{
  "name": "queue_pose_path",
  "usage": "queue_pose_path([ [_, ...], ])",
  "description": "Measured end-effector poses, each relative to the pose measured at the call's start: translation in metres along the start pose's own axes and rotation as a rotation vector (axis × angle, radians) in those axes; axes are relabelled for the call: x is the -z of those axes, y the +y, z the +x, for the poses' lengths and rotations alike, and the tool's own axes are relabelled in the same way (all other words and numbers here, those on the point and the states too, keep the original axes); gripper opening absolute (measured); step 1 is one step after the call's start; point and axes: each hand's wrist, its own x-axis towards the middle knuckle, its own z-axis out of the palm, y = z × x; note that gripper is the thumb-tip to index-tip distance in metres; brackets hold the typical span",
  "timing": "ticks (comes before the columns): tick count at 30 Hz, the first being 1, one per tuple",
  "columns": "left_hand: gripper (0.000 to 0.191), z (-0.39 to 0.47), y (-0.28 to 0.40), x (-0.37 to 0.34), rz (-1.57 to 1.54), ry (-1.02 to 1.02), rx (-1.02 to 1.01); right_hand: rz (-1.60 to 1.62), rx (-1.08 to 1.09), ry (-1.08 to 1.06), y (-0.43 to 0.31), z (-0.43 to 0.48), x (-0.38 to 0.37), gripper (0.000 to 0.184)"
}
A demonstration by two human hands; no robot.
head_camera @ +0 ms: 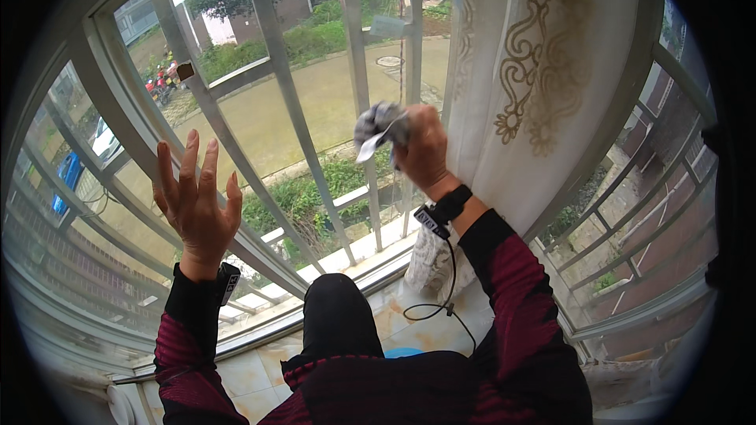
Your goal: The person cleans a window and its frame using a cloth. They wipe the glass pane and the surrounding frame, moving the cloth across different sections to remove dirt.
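My right hand [424, 144] grips a crumpled grey-and-white cloth [381, 127], raised in front of the window, left of the curtain. Whether the cloth touches a pane cannot be told. My left hand [198, 200] is raised at the left, fingers spread, holding nothing, at or close to the window frame [133, 136]. Metal security bars [283, 77] stand beyond the window. Straps with small marked devices are on both wrists, and a black cable hangs from the right one.
A sheer white curtain [490, 147] with brown embroidery hangs at the right, its lower part bunched near the sill. My bent knee [339, 319] is close to the window track. Part of a blue object [403, 352] shows on the tiled surface [245, 372]. More barred windows flank both sides.
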Motion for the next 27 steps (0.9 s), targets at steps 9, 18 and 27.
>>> queue_pose_path([
  [9, 0.051, 0.003, 0.002, 0.002, 0.000, 0.002, -0.004, -0.195, -0.122, 0.404, 0.020, 0.144, -0.006, 0.036],
  [18, 0.052, -0.001, 0.002, 0.002, -0.019, -0.023, 0.019, 0.125, 0.197, -0.138, -0.095, -0.030, -0.045, 0.021],
  [27, 0.054, 0.000, 0.000, 0.002, -0.029, -0.010, 0.012, 0.069, 0.053, 0.149, -0.052, 0.144, -0.011, 0.044],
])
